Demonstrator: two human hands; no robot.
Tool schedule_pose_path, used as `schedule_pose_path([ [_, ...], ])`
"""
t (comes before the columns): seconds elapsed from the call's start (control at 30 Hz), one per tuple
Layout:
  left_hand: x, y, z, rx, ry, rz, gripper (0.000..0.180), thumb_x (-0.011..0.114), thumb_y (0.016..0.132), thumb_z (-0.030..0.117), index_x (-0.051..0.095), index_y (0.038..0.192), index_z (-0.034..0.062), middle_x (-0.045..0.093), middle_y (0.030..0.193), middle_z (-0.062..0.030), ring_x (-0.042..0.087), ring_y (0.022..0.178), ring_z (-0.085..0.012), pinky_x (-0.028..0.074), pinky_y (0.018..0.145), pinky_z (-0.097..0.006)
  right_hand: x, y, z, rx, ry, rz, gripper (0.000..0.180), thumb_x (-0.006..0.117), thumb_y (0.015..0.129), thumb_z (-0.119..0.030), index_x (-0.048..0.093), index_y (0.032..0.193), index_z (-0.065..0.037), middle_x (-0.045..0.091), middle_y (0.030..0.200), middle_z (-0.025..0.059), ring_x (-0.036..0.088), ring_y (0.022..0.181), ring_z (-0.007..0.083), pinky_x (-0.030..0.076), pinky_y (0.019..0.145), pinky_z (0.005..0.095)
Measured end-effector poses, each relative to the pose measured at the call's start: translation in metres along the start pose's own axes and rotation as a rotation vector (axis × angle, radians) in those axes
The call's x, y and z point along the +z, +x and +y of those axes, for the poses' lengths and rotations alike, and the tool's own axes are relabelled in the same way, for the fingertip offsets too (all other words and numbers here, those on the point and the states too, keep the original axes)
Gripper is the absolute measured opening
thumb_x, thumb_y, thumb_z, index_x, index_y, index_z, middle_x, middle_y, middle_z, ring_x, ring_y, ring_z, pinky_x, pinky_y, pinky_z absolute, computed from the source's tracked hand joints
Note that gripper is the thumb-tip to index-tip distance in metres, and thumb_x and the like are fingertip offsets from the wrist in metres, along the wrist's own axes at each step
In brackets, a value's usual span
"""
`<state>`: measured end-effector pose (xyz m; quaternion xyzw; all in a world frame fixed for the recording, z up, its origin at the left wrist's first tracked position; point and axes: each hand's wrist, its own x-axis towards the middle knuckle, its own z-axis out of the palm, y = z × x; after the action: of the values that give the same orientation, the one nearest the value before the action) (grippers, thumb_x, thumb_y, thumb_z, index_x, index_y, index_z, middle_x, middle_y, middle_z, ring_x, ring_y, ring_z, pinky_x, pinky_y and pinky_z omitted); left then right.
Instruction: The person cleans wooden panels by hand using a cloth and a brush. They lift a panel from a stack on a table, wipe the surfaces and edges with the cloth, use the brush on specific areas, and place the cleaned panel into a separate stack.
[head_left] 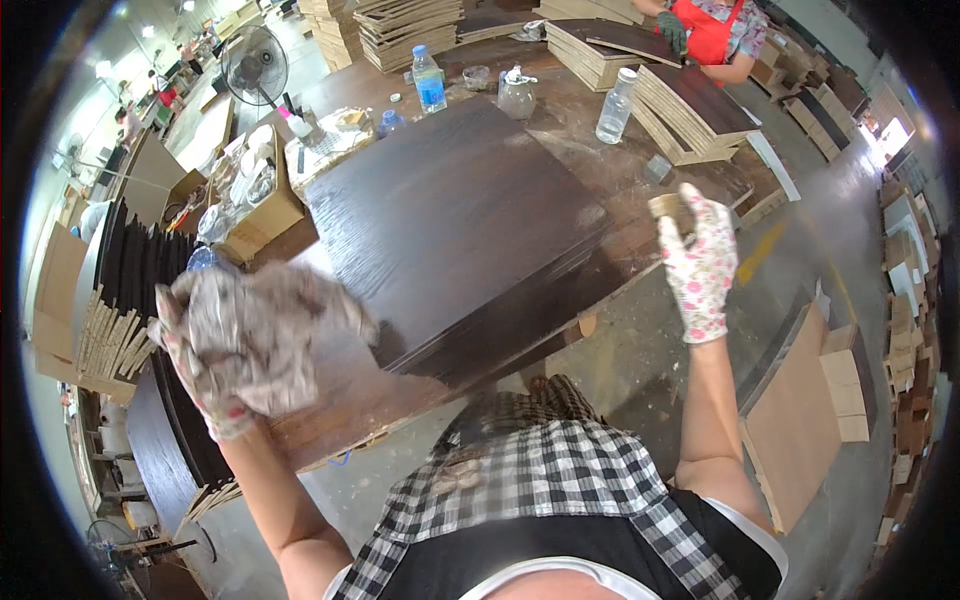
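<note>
My left hand (205,375), in a floral glove, grips a crumpled grey-brown rag (265,325). The rag is blurred and hangs over the left end of the worktable, beside a stack of dark wood panels (455,225). To the right of that stack, my right hand (700,265) is raised past the table edge in a matching white glove with pink flowers. Its thumb and fingers are curled round a small tan-brown piece (672,208), whose kind I cannot make out. Neither hand touches the top panel, which has a dark, slightly shiny face.
On the worktable (560,140) stand a blue-labelled bottle (429,80), a clear bottle (615,107) and a jar (516,95). A cardboard box (262,205) sits left. More panels (690,110) are stacked at the back right, near a co-worker in a red apron (712,30). Boards (795,420) lean right.
</note>
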<state>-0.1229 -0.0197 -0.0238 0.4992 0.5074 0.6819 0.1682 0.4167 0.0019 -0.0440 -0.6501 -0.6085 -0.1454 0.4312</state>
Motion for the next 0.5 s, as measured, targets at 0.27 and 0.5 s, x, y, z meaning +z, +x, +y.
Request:
schedule_pose_path([
  [0.27,0.205,0.031,-0.019,0.712,0.747,-0.833,0.051,0.069,0.090,0.015,0.054,0.139,0.0106,0.058,0.135,-0.0079,0.057,0.120,-0.0235,0.046,0.104,-0.037,0.014,-0.011,0.064,0.125,0.341,-0.104,0.045,0.074,0.083,-0.004,0.064,0.127,-0.007,0.063,0.114,0.0121,0.062,0.107,0.0266,0.050,0.095,0.0364],
  [0.5,0.336,0.040,-0.020,0.207,0.218,-0.853,0.041,0.066,0.091,0.024,0.062,0.128,0.0092,0.060,0.130,-0.0150,0.059,0.118,-0.0344,0.046,0.104,-0.047,0.036,-0.014,0.104,0.293,0.671,-0.159,0.044,0.070,0.086,0.005,0.062,0.128,-0.002,0.063,0.122,0.0085,0.060,0.112,0.0194,0.046,0.101,0.0334],
])
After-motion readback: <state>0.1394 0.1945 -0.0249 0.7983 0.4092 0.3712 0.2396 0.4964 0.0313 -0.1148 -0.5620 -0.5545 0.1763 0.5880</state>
